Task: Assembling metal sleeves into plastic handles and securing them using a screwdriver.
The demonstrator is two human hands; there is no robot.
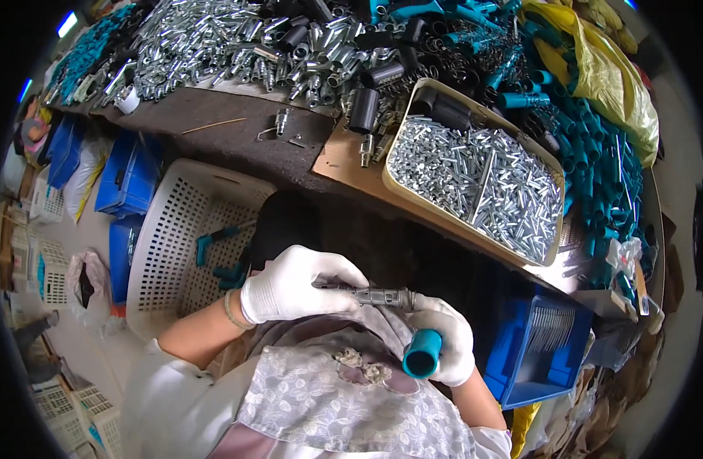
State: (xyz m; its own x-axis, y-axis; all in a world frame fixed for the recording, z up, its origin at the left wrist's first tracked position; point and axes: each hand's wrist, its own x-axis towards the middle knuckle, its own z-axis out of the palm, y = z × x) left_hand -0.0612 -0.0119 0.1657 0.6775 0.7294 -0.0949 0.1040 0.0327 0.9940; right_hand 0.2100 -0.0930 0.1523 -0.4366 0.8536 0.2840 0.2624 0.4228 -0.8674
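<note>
My left hand [290,284], in a white knit glove, has its fingers closed round one end of a slim grey metal shaft [380,297] held level above my lap. My gloved right hand [455,336] grips a teal plastic sleeve [423,353], whose round open mouth points down toward me. The right fingers also meet the other end of the shaft; the exact contact there is hidden by the glove. Under both hands lies a grey leaf-patterned apron [305,382].
Ahead stands a bench [237,130] heaped with metal parts [206,46] and teal plastic pieces [589,145]. A cream tray [393,180] of small metal pins sits at its edge. A pale perforated basket [149,275] is at my left, a blue bin [512,367] at my right.
</note>
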